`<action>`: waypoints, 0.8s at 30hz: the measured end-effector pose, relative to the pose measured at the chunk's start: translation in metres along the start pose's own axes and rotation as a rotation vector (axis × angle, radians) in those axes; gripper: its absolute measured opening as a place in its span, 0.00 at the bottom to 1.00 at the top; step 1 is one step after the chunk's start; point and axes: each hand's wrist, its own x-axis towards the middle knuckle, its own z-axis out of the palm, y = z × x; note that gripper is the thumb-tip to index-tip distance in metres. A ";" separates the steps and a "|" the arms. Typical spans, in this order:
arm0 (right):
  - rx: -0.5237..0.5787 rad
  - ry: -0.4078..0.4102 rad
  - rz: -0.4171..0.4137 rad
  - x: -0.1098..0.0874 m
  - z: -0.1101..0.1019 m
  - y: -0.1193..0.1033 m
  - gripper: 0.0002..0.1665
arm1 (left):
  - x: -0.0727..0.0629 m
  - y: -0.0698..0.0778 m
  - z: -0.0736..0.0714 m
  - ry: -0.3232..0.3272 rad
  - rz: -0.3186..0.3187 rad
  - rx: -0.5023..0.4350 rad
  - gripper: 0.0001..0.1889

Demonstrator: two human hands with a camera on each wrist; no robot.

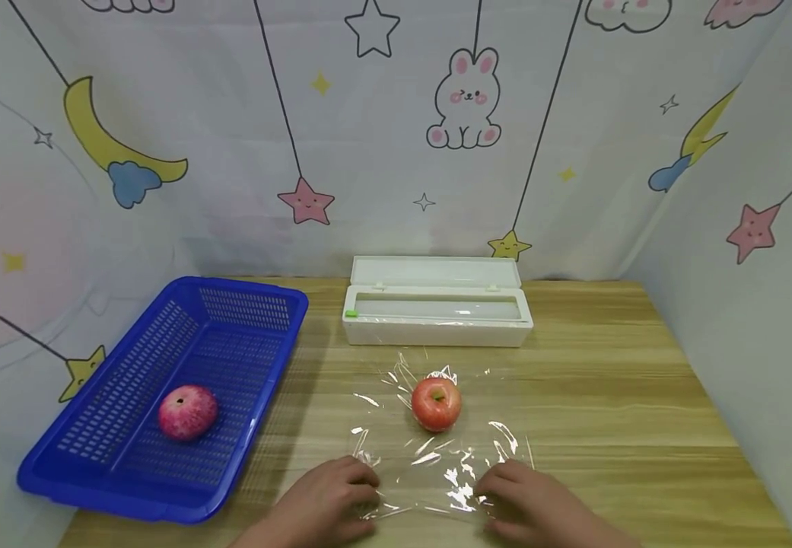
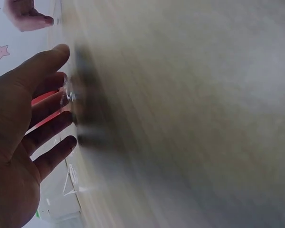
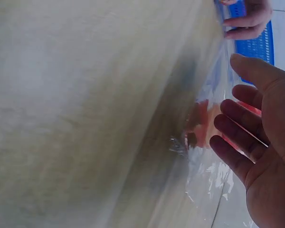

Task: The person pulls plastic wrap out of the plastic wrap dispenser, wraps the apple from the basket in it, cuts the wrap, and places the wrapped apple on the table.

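Observation:
A red apple (image 1: pixel 436 404) sits stem up on a sheet of clear cling film (image 1: pixel 426 459) spread over the table. At the film's near left corner is my left hand (image 1: pixel 323 502), and my right hand (image 1: pixel 535 502) is by the near right corner. Both wrist views show the thumb apart from loosely bent, spread fingers, with nothing pinched. In the left wrist view, the fingertips of the left hand (image 2: pixel 23 118) are close to the film's edge; whether they touch it is unclear. Glossy film (image 3: pixel 211 175) and the apple show behind the right hand (image 3: pixel 270 128).
Behind the apple stands a white cling film dispenser (image 1: pixel 437 332) with its lid raised and a green slider at its left end. A blue plastic basket (image 1: pixel 263 411) on the left holds a mottled pinkish-red fruit (image 1: pixel 188 412). A patterned curtain (image 1: pixel 396 152) hangs behind the wooden table (image 1: pixel 615 396).

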 end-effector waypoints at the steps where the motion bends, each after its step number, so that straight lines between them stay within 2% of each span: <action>1: -0.024 -0.004 -0.029 -0.002 0.002 0.001 0.22 | -0.001 -0.001 0.001 -0.004 0.006 0.010 0.15; 5: -0.103 0.003 -0.172 -0.008 0.010 0.006 0.19 | -0.002 -0.002 0.004 0.007 0.052 0.046 0.14; 8: -0.140 0.034 -0.230 -0.012 0.015 0.009 0.14 | -0.002 -0.003 0.007 0.037 0.092 0.070 0.13; 12: -0.164 0.064 -0.247 -0.014 0.017 0.009 0.03 | -0.005 -0.004 0.010 0.074 0.127 0.083 0.12; 17: -0.167 0.090 -0.251 -0.014 0.019 0.010 0.18 | -0.007 -0.004 0.014 0.106 0.123 0.083 0.12; 24: -0.106 0.138 -0.156 -0.012 0.014 0.009 0.18 | -0.006 -0.003 0.011 0.168 0.033 0.013 0.10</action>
